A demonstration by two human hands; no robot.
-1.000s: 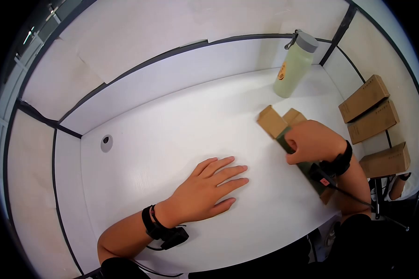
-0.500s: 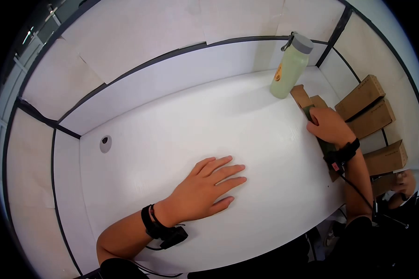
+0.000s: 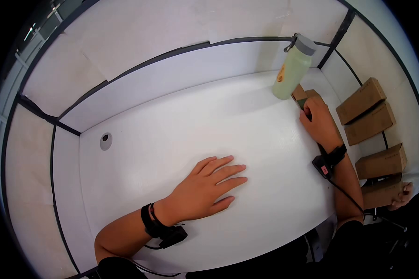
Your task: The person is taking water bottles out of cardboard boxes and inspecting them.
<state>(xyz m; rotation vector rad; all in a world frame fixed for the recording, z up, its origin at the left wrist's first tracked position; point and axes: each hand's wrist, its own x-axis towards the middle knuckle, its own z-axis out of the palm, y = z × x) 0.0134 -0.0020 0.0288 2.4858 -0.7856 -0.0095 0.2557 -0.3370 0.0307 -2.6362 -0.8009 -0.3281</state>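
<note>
My left hand (image 3: pixel 202 189) lies flat on the white table (image 3: pixel 172 130), palm down with fingers spread, and holds nothing. At the right side my right hand (image 3: pixel 320 124) is closed, with its fingers curled down at an open cardboard box (image 3: pixel 298 92). Under the fingertips shows a bit of a dark green thing (image 3: pixel 302 103); the hand covers most of it, so its kind cannot be made out. Just behind the box stands a pale green bottle (image 3: pixel 292 74), upright, with a grey lid and a carry loop.
Beyond the table's right side are several brown cardboard boxes (image 3: pixel 361 101). Another person's hand (image 3: pixel 402 197) touches the lowest one. Low white panels (image 3: pixel 172 69) wall in the table, and a round cable hole (image 3: pixel 105 141) sits at the left.
My right hand has shifted slightly left and up along the box, fingers still curled at the dark green thing. The other person's hand has moved down with a box. My left hand stays put.
</note>
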